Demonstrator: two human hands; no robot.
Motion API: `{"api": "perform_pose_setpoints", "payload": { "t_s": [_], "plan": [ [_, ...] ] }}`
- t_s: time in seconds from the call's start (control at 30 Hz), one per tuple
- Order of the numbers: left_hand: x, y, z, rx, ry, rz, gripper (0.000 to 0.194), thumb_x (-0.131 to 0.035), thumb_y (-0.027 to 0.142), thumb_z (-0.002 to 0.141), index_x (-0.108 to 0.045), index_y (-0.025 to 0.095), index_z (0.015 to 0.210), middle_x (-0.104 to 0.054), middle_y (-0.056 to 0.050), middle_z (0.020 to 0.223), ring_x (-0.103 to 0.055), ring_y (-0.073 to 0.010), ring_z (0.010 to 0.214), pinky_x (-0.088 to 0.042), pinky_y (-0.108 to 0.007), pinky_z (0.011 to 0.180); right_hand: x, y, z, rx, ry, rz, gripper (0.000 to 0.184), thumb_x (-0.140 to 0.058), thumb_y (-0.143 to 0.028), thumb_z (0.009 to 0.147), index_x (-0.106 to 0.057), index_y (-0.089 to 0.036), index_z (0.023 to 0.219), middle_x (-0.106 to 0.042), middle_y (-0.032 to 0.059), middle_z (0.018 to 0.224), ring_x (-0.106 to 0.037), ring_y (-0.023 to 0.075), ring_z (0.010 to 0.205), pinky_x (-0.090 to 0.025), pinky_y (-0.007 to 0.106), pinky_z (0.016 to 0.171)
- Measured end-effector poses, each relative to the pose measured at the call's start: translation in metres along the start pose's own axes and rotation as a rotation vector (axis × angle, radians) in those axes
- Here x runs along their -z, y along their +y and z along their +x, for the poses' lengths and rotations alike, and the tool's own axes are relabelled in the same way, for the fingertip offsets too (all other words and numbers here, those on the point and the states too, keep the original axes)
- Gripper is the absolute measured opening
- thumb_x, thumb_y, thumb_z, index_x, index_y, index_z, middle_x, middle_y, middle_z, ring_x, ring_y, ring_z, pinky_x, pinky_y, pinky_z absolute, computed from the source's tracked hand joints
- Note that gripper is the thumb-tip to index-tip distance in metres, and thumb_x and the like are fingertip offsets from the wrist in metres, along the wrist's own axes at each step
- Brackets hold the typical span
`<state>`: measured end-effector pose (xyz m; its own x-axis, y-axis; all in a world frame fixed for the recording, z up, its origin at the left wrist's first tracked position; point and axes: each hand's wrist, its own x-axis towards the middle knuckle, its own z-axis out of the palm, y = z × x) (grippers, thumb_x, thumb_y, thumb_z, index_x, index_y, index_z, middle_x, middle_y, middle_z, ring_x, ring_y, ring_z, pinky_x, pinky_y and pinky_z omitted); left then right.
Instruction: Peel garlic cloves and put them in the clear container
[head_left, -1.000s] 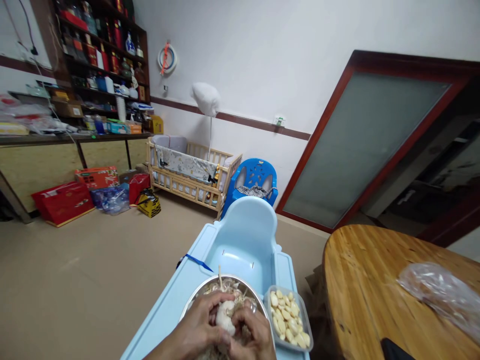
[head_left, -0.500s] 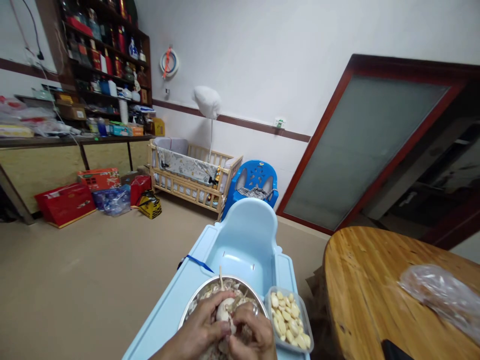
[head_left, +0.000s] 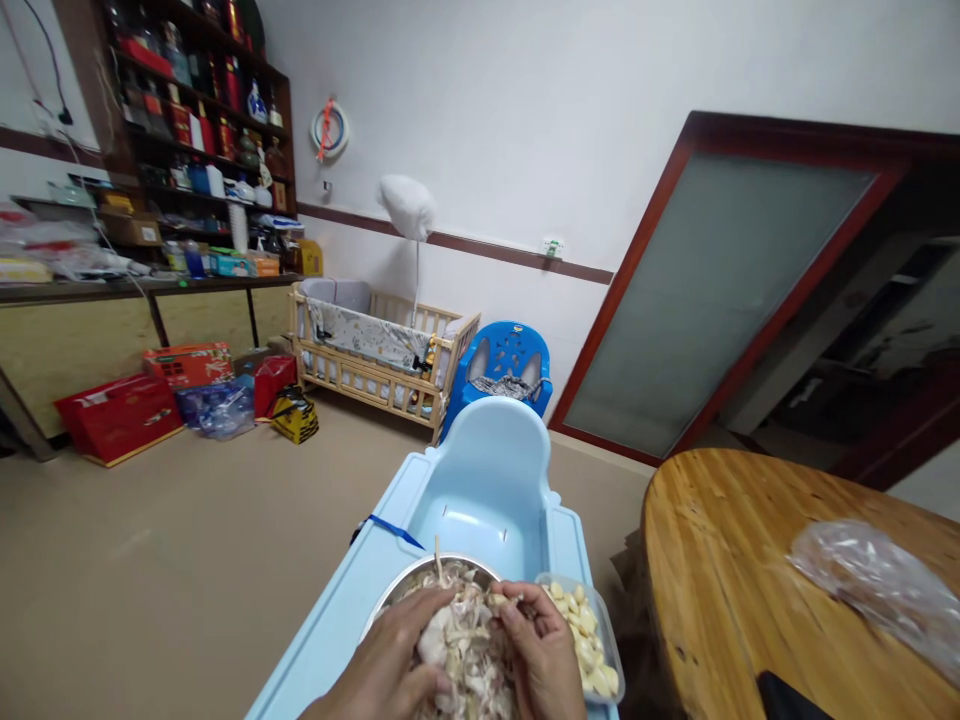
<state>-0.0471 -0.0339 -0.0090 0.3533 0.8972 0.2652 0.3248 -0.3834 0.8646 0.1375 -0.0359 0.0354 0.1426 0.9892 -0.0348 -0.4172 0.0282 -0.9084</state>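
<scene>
My left hand is closed around a whitish garlic bulb, over the left side of a metal bowl. Loose papery garlic skins and stems fill this bowl. To the right, my right hand pinches a small garlic clove between thumb and fingertips, apart from the bulb. Beside that hand sits a clear plastic box of peeled cloves, its left part hidden by the hand. Both containers rest on a light blue child's chair.
At the right stands a wooden table with a clear plastic bag and a black object. Farther off are a blue chair, a wooden crib, red bags and a glass-panelled door.
My hands have parted: the right has moved rightward and up with a clove, while the left stays with the bulb. The view has shifted slightly.
</scene>
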Motion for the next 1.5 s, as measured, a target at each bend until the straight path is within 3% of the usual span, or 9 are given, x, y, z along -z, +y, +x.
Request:
{"api": "perform_pose_setpoints", "payload": {
  "t_s": [0.17,0.33,0.5,0.67,0.87,1.03,1.13,1.27,1.5],
  "plan": [
    [0.002,0.001,-0.001,-0.036,-0.038,0.175,0.068,-0.072,0.009,0.060,-0.054,0.029,0.122,-0.052,-0.007,0.133,-0.043,-0.0330,0.122,-0.037,-0.045,0.101,-0.002,-0.001,0.000,-0.029,0.007,0.065,0.023,-0.084,-0.028,0.053,-0.071,-0.019,0.069,-0.073,0.0028,0.076,-0.065,0.0173,0.070,-0.053,0.026,0.065],
    [0.014,0.040,0.016,-0.102,0.003,0.185,0.052,-0.059,0.005,0.070,-0.059,0.029,0.116,-0.062,-0.005,0.119,-0.054,-0.0260,0.111,-0.044,-0.038,0.095,0.001,0.007,0.002,-0.058,-0.066,0.034,0.021,-0.082,-0.028,0.057,-0.073,-0.019,0.073,-0.073,0.0037,0.078,-0.063,0.0149,0.065,-0.050,0.023,0.060],
    [0.003,0.054,0.025,-0.211,0.014,0.202,0.037,-0.054,0.009,0.076,-0.062,0.019,0.111,-0.070,-0.009,0.099,-0.063,-0.0250,0.092,-0.051,-0.038,0.081,0.004,0.015,0.002,0.083,-0.138,-0.116,0.018,-0.082,-0.031,0.056,-0.075,-0.019,0.067,-0.071,0.0035,0.076,-0.063,0.0182,0.074,-0.050,0.023,0.066],
    [-0.004,0.049,0.026,-0.278,0.060,0.243,0.030,-0.047,0.008,0.080,-0.064,0.017,0.102,-0.071,-0.009,0.089,-0.065,-0.0241,0.083,-0.053,-0.037,0.073,0.009,0.021,0.003,0.032,-0.132,-0.147,0.014,-0.077,-0.034,0.061,-0.074,-0.022,0.067,-0.066,-0.0007,0.059,-0.057,0.0130,0.047,-0.048,0.023,0.047],
    [0.000,0.039,0.025,-0.245,0.127,0.296,0.019,-0.048,0.013,0.081,-0.063,0.016,0.094,-0.071,-0.009,0.085,-0.065,-0.0246,0.078,-0.054,-0.038,0.070,0.019,0.019,0.003,0.364,-0.128,-0.785,0.014,-0.059,-0.022,0.076,-0.073,-0.023,0.078,-0.073,0.0055,0.076,-0.065,0.0233,0.072,-0.049,0.032,0.069],
    [0.001,0.039,0.024,-0.197,0.127,0.311,0.019,-0.048,0.010,0.081,-0.062,0.018,0.091,-0.070,-0.007,0.083,-0.065,-0.0233,0.078,-0.053,-0.035,0.068,0.016,0.007,0.000,0.407,-0.290,-1.204,0.027,-0.061,-0.010,0.072,-0.071,-0.025,0.092,-0.072,0.0062,0.090,-0.062,0.0273,0.087,-0.048,0.037,0.077],
    [0.000,0.043,0.025,-0.182,0.089,0.327,0.023,-0.048,0.008,0.079,-0.063,0.018,0.093,-0.069,-0.008,0.086,-0.065,-0.0239,0.080,-0.053,-0.036,0.069,0.019,0.009,0.002,0.433,-0.278,-1.167,0.037,-0.060,-0.007,0.072,-0.068,-0.024,0.104,-0.070,0.0080,0.098,-0.061,0.0258,0.093,-0.049,0.036,0.081],
    [-0.004,0.044,0.026,-0.175,0.041,0.349,0.026,-0.049,0.005,0.076,-0.063,0.018,0.094,-0.069,-0.009,0.089,-0.064,-0.0256,0.083,-0.053,-0.038,0.071,0.022,0.017,0.005,0.496,-0.237,-0.969,0.026,-0.059,-0.015,0.076,-0.069,-0.023,0.099,-0.071,0.0086,0.096,-0.064,0.0243,0.090,-0.050,0.034,0.080],
    [-0.010,0.038,0.027,-0.161,0.064,0.361,0.024,-0.050,0.001,0.070,-0.065,0.016,0.081,-0.069,-0.007,0.075,-0.065,-0.0233,0.071,-0.052,-0.034,0.063,0.010,0.014,0.000,0.304,-0.289,-0.659,0.020,-0.060,-0.020,0.076,-0.073,-0.023,0.090,-0.075,0.0068,0.087,-0.068,0.0231,0.080,-0.052,0.031,0.073]
  ]
}}
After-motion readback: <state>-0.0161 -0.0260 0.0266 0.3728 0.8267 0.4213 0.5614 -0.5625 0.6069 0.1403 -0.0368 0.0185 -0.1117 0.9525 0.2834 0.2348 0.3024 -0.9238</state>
